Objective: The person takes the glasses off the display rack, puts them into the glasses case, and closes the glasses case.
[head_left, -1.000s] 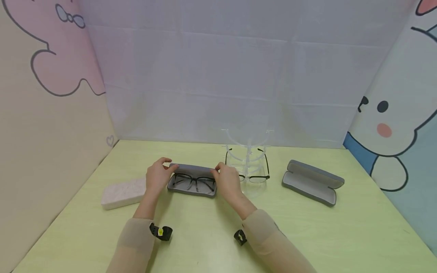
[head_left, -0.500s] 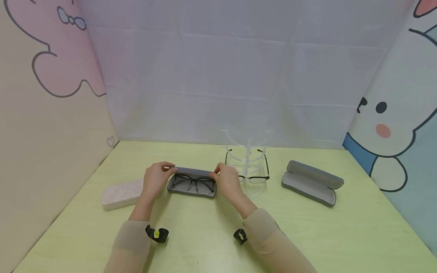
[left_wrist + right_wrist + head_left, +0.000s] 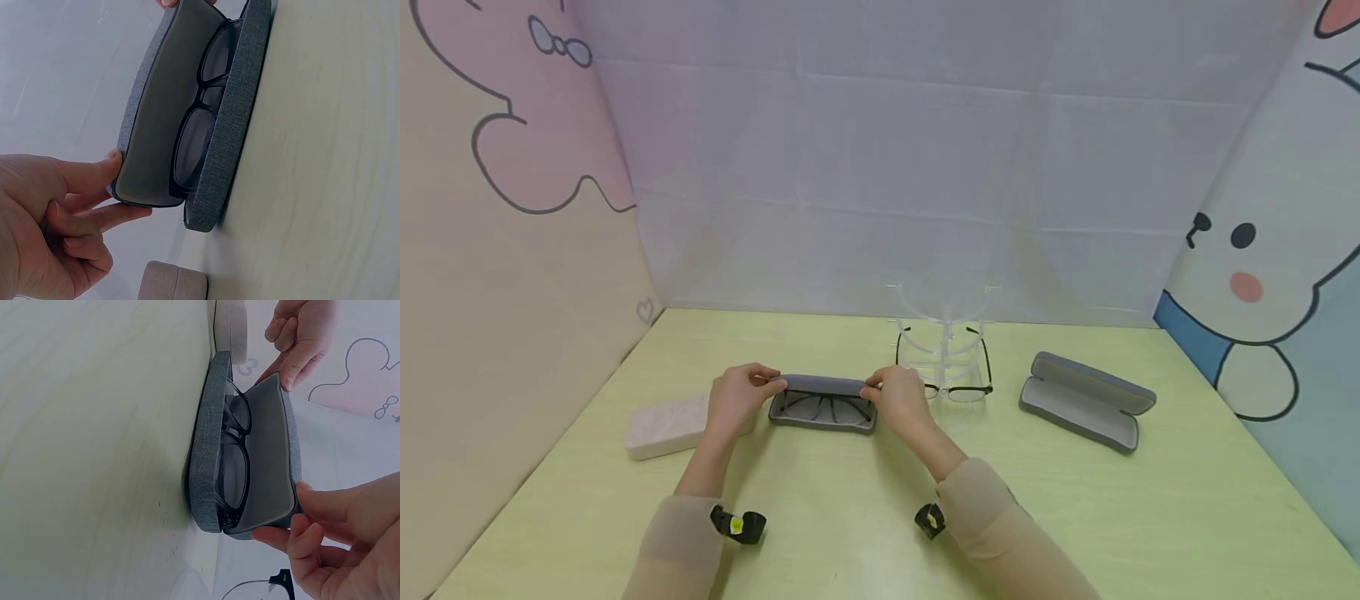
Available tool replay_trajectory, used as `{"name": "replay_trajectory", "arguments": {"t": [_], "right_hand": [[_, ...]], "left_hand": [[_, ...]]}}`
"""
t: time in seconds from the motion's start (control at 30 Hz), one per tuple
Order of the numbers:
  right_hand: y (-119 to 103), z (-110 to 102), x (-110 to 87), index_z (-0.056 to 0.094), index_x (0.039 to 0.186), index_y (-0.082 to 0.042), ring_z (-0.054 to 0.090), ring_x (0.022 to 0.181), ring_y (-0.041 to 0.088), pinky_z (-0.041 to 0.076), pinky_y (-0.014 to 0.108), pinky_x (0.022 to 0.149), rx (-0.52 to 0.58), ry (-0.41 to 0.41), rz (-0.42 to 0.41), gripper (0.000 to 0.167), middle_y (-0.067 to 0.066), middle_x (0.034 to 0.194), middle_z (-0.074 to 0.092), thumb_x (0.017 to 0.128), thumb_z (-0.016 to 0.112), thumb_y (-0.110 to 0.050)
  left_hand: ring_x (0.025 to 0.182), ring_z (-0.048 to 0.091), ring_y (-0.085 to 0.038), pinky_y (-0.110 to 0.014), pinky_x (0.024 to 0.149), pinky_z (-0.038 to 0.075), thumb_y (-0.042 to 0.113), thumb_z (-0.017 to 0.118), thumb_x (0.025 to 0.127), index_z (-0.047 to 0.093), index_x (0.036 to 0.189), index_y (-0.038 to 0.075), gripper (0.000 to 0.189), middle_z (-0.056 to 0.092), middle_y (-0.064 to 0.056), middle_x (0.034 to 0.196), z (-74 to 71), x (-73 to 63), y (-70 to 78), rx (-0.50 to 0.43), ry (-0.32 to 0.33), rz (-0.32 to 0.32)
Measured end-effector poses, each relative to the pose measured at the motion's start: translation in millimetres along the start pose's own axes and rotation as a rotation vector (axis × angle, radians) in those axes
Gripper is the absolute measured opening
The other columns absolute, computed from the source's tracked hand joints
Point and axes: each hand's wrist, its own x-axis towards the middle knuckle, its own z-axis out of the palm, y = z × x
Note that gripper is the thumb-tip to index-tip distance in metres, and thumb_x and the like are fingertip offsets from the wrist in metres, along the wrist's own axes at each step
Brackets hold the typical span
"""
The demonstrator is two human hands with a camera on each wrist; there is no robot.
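Observation:
A grey glasses case (image 3: 822, 422) sits on the table with its lid (image 3: 823, 384) partly lowered. Inside it lies a pair of black-framed glasses (image 3: 827, 408), also visible in the left wrist view as glasses (image 3: 194, 147). My left hand (image 3: 734, 403) pinches the lid's left end between thumb and fingers. At the lid's right end, my right hand (image 3: 901, 402) pinches the edge the same way, thumb on the outer side in the right wrist view, where the lid (image 3: 269, 450) stands tilted over the glasses.
A pale closed case (image 3: 666, 427) lies left, partly behind my left wrist. Behind my right hand stands a clear display stand (image 3: 946, 333) bearing another pair of glasses (image 3: 966, 395). Farther right, a second grey case (image 3: 1082, 407) stands open.
Both hands have tipped the case's lid forward and down, covering more of the glasses. My left hand has shifted slightly left and down.

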Motion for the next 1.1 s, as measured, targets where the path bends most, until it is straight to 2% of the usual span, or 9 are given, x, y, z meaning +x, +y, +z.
{"name": "replay_trajectory", "arguments": {"t": [0.13, 0.43, 0.7, 0.93, 1.1], "right_hand": [[-0.3, -1.0, -0.7, 0.071, 0.097, -0.008, 0.057, 0.062, 0.013, 0.038, 0.021, 0.05, 0.006, -0.006, 0.003, 0.021, 0.006, 0.092, 0.07, 0.083, 0.065, -0.022], [-1.3, -2.5, -1.6, 0.071, 0.096, -0.008, 0.055, 0.058, 0.011, 0.039, 0.021, 0.049, 0.004, -0.038, 0.013, 0.019, 0.006, 0.09, 0.07, 0.083, 0.066, -0.021], [-2.3, -1.3, -3.9, 0.072, 0.092, -0.007, 0.062, 0.073, 0.019, 0.046, 0.027, 0.061, -0.021, -0.023, 0.001, 0.017, 0.005, 0.088, 0.07, 0.081, 0.068, -0.02], [7.2, 14.7, -8.5, 0.072, 0.085, -0.005, 0.066, 0.077, 0.019, 0.051, 0.029, 0.068, -0.08, 0.009, -0.054, 0.012, 0.005, 0.084, 0.07, 0.074, 0.073, -0.01], [9.5, 21.4, -7.1, 0.071, 0.085, -0.004, 0.066, 0.079, 0.021, 0.052, 0.028, 0.067, -0.041, 0.031, -0.08, 0.011, 0.007, 0.085, 0.07, 0.075, 0.072, -0.006]], "left_hand": [[0.094, 0.061, -0.035, -0.046, 0.08, 0.046, 0.028, 0.067, 0.082, 0.068, 0.103, 0.006, 0.03, 0.067, -0.017, 0.101, -1.1, -2.3, 0.7, -0.002, 0.003, 0.003], [0.092, 0.061, -0.034, -0.044, 0.076, 0.047, 0.026, 0.067, 0.082, 0.068, 0.101, 0.005, 0.028, 0.067, -0.017, 0.099, -3.6, -7.1, 2.6, 0.027, -0.015, 0.005], [0.084, 0.062, -0.032, -0.043, 0.07, 0.048, 0.024, 0.068, 0.081, 0.068, 0.099, 0.004, 0.027, 0.067, -0.018, 0.096, -6.5, -9.3, 4.2, 0.065, -0.029, 0.002], [0.074, 0.062, -0.023, -0.035, 0.06, 0.047, 0.017, 0.074, 0.075, 0.068, 0.09, 0.006, 0.019, 0.069, -0.01, 0.087, 4.7, -12.8, -6.1, 0.129, -0.065, -0.001], [0.072, 0.062, -0.023, -0.035, 0.058, 0.047, 0.015, 0.073, 0.075, 0.067, 0.088, 0.005, 0.017, 0.069, -0.011, 0.087, 7.2, -14.7, -6.8, 0.124, -0.038, -0.004]]}}
